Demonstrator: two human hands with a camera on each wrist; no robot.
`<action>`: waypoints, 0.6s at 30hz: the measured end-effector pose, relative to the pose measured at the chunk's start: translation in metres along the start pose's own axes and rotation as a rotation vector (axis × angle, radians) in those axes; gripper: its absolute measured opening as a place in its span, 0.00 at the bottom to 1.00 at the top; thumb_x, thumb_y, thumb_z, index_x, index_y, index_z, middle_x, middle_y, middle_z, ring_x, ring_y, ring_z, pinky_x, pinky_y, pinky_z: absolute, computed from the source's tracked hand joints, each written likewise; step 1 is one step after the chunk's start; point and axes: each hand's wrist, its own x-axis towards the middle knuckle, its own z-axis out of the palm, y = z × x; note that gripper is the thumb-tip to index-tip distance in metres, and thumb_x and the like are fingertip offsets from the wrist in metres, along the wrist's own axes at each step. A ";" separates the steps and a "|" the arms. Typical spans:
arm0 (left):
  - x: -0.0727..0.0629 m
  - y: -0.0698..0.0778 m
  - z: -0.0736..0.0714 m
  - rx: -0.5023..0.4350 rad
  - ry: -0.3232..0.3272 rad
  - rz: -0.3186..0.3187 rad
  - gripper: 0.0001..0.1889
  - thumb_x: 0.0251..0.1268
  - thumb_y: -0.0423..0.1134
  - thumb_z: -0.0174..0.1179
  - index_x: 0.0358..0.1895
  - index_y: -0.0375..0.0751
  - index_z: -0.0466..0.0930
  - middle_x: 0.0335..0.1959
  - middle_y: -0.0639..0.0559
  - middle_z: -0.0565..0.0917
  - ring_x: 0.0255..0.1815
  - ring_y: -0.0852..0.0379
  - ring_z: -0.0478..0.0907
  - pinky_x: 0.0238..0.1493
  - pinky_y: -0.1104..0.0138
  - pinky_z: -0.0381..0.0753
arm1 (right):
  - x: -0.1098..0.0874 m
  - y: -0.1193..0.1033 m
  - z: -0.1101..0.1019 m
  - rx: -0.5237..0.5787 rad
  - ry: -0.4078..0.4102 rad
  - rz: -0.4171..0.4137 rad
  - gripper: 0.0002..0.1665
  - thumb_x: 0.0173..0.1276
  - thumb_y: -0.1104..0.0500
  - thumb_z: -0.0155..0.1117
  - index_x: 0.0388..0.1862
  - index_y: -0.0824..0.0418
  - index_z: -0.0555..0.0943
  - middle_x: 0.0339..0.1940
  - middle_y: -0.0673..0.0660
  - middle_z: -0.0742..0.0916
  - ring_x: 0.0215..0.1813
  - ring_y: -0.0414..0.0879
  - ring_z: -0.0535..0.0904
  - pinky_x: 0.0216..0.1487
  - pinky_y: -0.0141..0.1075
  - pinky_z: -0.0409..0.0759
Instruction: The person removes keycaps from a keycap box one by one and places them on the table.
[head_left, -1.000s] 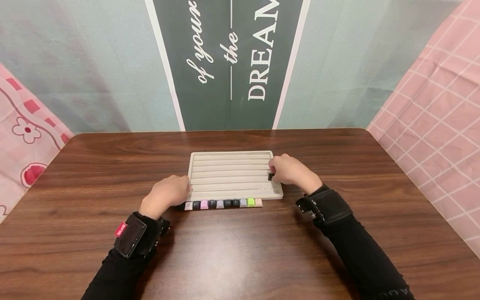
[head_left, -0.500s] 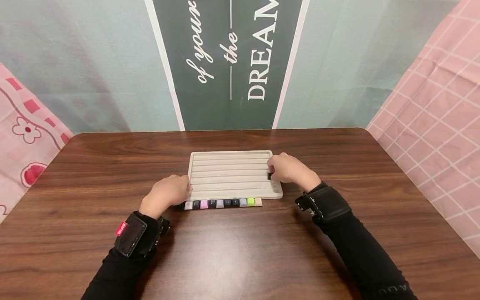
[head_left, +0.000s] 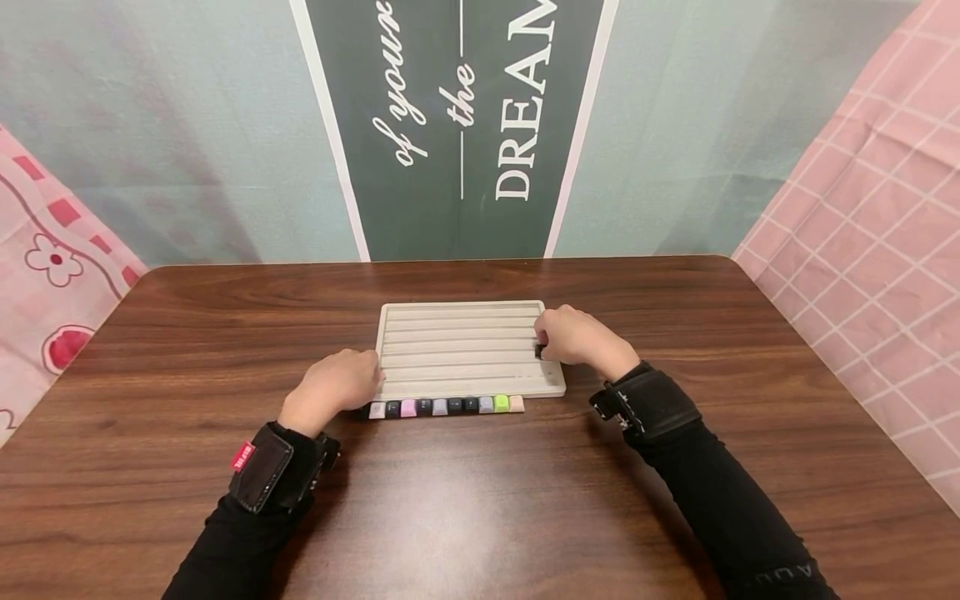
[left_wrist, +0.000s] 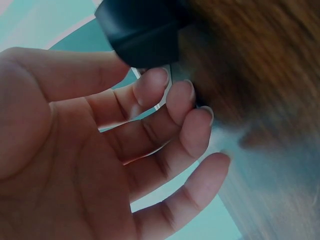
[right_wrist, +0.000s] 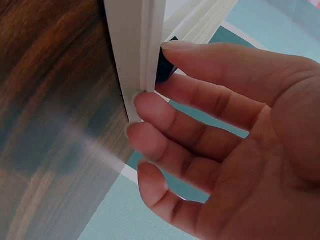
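In the head view, my right hand [head_left: 577, 337] is at the right side of a cream ridged tray [head_left: 457, 342]. Thumb and index finger pinch a small black keycap [right_wrist: 166, 67] just inside the tray's rim, while the other fingers bend against the rim's outer side in the right wrist view. My left hand [head_left: 339, 385] rests by the tray's lower left corner, its fingers loosely curled. A dark keycap [left_wrist: 142, 32] overlaps the left thumb tip in the left wrist view. Along the tray's near edge runs a row of coloured keycaps [head_left: 440, 407].
Everything lies on a brown wood-grain table [head_left: 480, 500]. Behind it hangs a grey-green cloth [head_left: 660, 125] with a lettered dark panel [head_left: 461, 225]. Pink patterned cloths [head_left: 885, 208] flank the table. A strap with a camera [head_left: 652, 404] is on each wrist.
My right hand has shifted very slightly left and away from me with the black keycap. The left hand and the keycap row look unmoved.
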 end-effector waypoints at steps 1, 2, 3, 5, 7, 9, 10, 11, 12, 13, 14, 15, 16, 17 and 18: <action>0.000 0.000 0.000 0.000 -0.001 -0.001 0.13 0.68 0.37 0.42 0.39 0.33 0.74 0.36 0.38 0.77 0.32 0.49 0.73 0.33 0.55 0.72 | 0.000 0.000 0.000 0.001 0.003 0.000 0.06 0.55 0.67 0.62 0.22 0.62 0.74 0.22 0.54 0.75 0.25 0.47 0.68 0.25 0.35 0.64; 0.001 -0.001 0.000 0.000 -0.001 -0.002 0.13 0.68 0.37 0.42 0.38 0.33 0.74 0.35 0.39 0.77 0.31 0.49 0.73 0.33 0.55 0.72 | 0.000 0.000 0.000 0.003 0.006 -0.003 0.07 0.55 0.67 0.62 0.22 0.61 0.74 0.21 0.54 0.75 0.25 0.47 0.68 0.25 0.35 0.64; 0.001 -0.001 0.000 0.000 -0.001 -0.002 0.13 0.68 0.37 0.41 0.38 0.33 0.74 0.35 0.39 0.77 0.31 0.49 0.73 0.33 0.55 0.72 | -0.001 -0.001 0.000 0.004 0.010 -0.003 0.07 0.55 0.67 0.62 0.21 0.61 0.74 0.21 0.53 0.74 0.25 0.46 0.68 0.25 0.35 0.64; 0.001 -0.001 0.000 -0.001 -0.003 -0.007 0.13 0.68 0.37 0.41 0.38 0.33 0.74 0.35 0.39 0.77 0.31 0.49 0.73 0.32 0.55 0.72 | -0.001 -0.001 0.000 0.003 0.016 -0.010 0.08 0.55 0.67 0.62 0.21 0.61 0.73 0.21 0.53 0.74 0.25 0.46 0.67 0.25 0.35 0.63; 0.001 -0.001 0.000 -0.001 -0.003 -0.009 0.12 0.68 0.37 0.41 0.38 0.33 0.74 0.35 0.39 0.77 0.31 0.49 0.73 0.32 0.55 0.72 | -0.001 -0.001 0.000 0.000 0.026 -0.017 0.08 0.55 0.67 0.62 0.20 0.61 0.73 0.21 0.53 0.74 0.24 0.46 0.67 0.25 0.35 0.63; 0.000 0.000 0.000 0.001 0.000 -0.008 0.12 0.68 0.37 0.41 0.38 0.33 0.74 0.36 0.38 0.78 0.32 0.48 0.74 0.32 0.54 0.72 | -0.002 -0.001 -0.001 -0.001 0.034 -0.024 0.08 0.55 0.67 0.62 0.20 0.61 0.73 0.20 0.53 0.74 0.24 0.46 0.68 0.25 0.35 0.64; 0.000 0.000 0.000 0.003 0.001 -0.005 0.12 0.68 0.37 0.42 0.38 0.33 0.74 0.36 0.38 0.78 0.32 0.48 0.74 0.32 0.54 0.72 | -0.002 -0.001 -0.001 -0.003 0.038 -0.027 0.08 0.55 0.67 0.62 0.20 0.61 0.73 0.20 0.53 0.74 0.24 0.46 0.68 0.25 0.35 0.64; 0.000 0.000 0.000 0.005 0.001 -0.004 0.12 0.68 0.37 0.42 0.38 0.34 0.74 0.36 0.38 0.78 0.32 0.48 0.74 0.33 0.54 0.72 | -0.002 -0.002 -0.002 -0.003 0.040 -0.025 0.08 0.54 0.67 0.62 0.20 0.61 0.73 0.20 0.53 0.75 0.24 0.46 0.68 0.25 0.35 0.64; 0.000 0.000 0.000 0.007 0.000 -0.003 0.12 0.68 0.37 0.42 0.38 0.34 0.74 0.36 0.38 0.78 0.32 0.48 0.74 0.33 0.55 0.72 | -0.003 -0.002 -0.002 -0.002 0.042 -0.026 0.08 0.54 0.67 0.62 0.20 0.61 0.73 0.20 0.53 0.75 0.24 0.46 0.68 0.25 0.35 0.64; 0.000 0.000 0.000 0.009 -0.001 -0.002 0.12 0.68 0.37 0.42 0.38 0.34 0.74 0.36 0.38 0.77 0.33 0.48 0.74 0.33 0.55 0.72 | -0.003 -0.002 -0.002 -0.003 0.040 -0.027 0.07 0.54 0.67 0.62 0.20 0.61 0.74 0.20 0.53 0.75 0.24 0.46 0.68 0.25 0.35 0.64; 0.000 0.000 -0.001 0.010 -0.003 0.000 0.12 0.68 0.37 0.42 0.38 0.33 0.74 0.36 0.39 0.77 0.33 0.48 0.74 0.33 0.55 0.72 | -0.003 -0.002 -0.002 -0.002 0.036 -0.024 0.07 0.54 0.67 0.62 0.21 0.61 0.74 0.20 0.53 0.75 0.24 0.46 0.68 0.25 0.35 0.64; 0.000 0.001 -0.001 0.010 -0.006 0.001 0.12 0.68 0.37 0.42 0.39 0.33 0.74 0.35 0.39 0.77 0.32 0.49 0.74 0.33 0.55 0.72 | -0.003 -0.003 -0.002 -0.001 0.032 -0.018 0.06 0.54 0.67 0.62 0.21 0.62 0.74 0.20 0.53 0.75 0.24 0.46 0.68 0.24 0.35 0.64; 0.000 0.001 -0.001 0.012 -0.010 0.003 0.12 0.69 0.37 0.42 0.39 0.33 0.74 0.35 0.39 0.77 0.32 0.49 0.74 0.33 0.56 0.72 | -0.002 -0.003 -0.002 -0.002 0.027 -0.014 0.06 0.54 0.67 0.62 0.21 0.62 0.74 0.20 0.53 0.75 0.24 0.46 0.68 0.24 0.35 0.64; 0.000 0.001 -0.001 0.012 -0.013 0.003 0.12 0.69 0.37 0.42 0.39 0.33 0.74 0.34 0.40 0.77 0.32 0.49 0.73 0.33 0.56 0.72 | -0.002 -0.004 -0.002 -0.002 0.022 -0.008 0.06 0.54 0.67 0.62 0.21 0.62 0.74 0.20 0.53 0.75 0.23 0.46 0.68 0.24 0.35 0.64; 0.000 0.001 -0.001 0.011 -0.016 0.005 0.12 0.69 0.37 0.42 0.39 0.33 0.74 0.34 0.40 0.77 0.32 0.49 0.73 0.33 0.56 0.72 | -0.001 -0.004 -0.001 -0.002 0.018 -0.005 0.06 0.54 0.67 0.62 0.21 0.62 0.74 0.20 0.53 0.74 0.23 0.46 0.68 0.24 0.35 0.64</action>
